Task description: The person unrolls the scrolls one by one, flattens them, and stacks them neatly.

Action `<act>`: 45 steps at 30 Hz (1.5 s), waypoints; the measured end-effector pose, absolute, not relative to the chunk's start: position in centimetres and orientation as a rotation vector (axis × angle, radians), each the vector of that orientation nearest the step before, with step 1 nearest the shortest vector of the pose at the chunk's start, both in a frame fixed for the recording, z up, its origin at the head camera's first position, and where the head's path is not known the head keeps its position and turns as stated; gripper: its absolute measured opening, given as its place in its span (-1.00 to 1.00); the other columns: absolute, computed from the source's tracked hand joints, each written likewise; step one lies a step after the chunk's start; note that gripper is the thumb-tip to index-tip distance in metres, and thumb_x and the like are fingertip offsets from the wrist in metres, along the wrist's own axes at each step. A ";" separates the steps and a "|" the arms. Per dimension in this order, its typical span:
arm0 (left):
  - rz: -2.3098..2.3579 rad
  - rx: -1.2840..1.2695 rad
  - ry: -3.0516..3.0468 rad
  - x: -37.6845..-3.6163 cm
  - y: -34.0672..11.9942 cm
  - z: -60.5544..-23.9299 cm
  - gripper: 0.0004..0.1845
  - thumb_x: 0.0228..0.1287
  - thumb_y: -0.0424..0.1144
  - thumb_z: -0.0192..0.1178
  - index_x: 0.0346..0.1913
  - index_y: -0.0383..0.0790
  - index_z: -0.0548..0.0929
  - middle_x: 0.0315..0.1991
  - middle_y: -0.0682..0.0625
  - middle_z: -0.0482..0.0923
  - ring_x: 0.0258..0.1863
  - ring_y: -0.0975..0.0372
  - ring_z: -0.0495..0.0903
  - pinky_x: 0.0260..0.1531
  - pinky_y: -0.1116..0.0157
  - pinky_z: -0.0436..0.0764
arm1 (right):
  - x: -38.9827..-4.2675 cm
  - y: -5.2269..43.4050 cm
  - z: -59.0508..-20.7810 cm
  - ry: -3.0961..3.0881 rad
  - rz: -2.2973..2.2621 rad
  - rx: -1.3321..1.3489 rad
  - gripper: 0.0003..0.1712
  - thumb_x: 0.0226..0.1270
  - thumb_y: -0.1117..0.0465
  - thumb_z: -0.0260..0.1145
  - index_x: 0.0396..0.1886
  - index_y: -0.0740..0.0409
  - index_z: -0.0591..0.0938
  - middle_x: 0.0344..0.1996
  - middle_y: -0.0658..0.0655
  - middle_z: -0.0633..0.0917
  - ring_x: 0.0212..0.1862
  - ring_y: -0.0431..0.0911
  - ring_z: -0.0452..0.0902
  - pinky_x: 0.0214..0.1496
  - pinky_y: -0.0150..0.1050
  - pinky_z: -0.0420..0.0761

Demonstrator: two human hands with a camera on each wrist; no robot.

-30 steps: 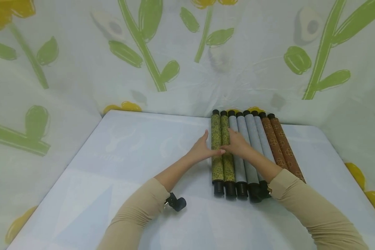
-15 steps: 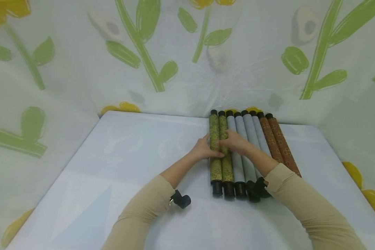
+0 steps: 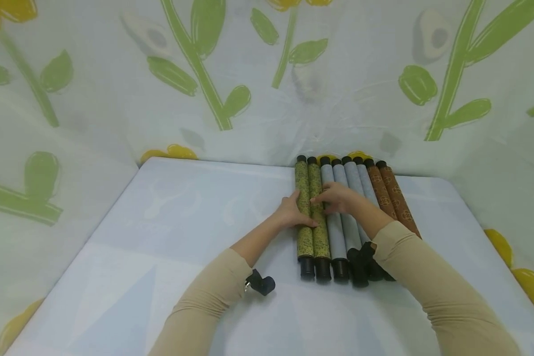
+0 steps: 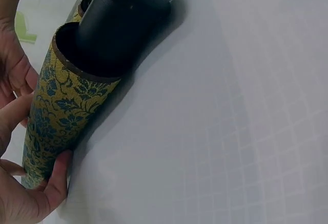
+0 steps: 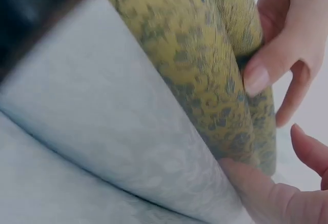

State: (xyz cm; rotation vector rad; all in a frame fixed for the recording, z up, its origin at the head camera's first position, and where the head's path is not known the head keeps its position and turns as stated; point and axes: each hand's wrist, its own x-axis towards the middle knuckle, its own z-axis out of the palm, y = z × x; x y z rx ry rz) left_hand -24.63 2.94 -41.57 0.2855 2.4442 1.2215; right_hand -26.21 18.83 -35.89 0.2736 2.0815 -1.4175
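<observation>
Both hands slid farther up; left hand (image 3: 289, 213) grips the outermost green scroll (image 3: 303, 217), right hand (image 3: 338, 199) rests flat.

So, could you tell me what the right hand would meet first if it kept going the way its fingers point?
Probably the left hand: the right hand points leftward over the two yellow-green scrolls, fingertips already on them.

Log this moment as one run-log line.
left hand: grips outermost yellow-green patterned fabric scroll | right hand: fingers on second yellow-green scroll | row: grey and brown scrolls on white table
</observation>
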 end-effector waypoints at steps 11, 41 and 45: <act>1.402 0.345 2.318 -24.8 2.0 -41.1 0.24 -0.10 -0.15 0.50 0.51 -0.15 -0.18 0.47 -0.28 -0.08 0.42 -0.05 0.06 0.31 0.07 0.24 | -27.3 17.7 -35.7 2.051 -1.342 0.265 0.03 0.31 0.48 0.12 0.50 0.07 -0.35 0.46 0.38 -0.29 0.46 0.29 -0.30 0.31 0.29 0.10; 1.579 0.377 2.124 -24.4 -3.6 -41.7 -0.06 0.02 -0.27 0.42 0.45 0.14 0.15 0.39 -0.30 0.07 0.28 -0.05 0.27 -0.01 0.21 0.52 | -24.8 14.3 -38.3 2.097 -1.558 0.102 0.03 0.16 0.44 0.32 0.49 -0.09 -0.03 0.45 0.32 -0.10 0.34 0.29 0.13 0.22 0.27 0.30; 1.567 0.384 2.131 -24.2 -4.6 -41.4 -0.04 0.03 -0.27 0.41 0.46 0.15 0.12 0.38 -0.30 0.06 0.19 -0.01 0.36 -0.08 0.25 0.54 | -24.8 13.5 -38.3 2.066 -1.598 0.087 0.02 0.16 0.46 0.31 0.48 -0.11 -0.02 0.44 0.31 -0.07 0.31 0.28 0.19 0.22 0.25 0.32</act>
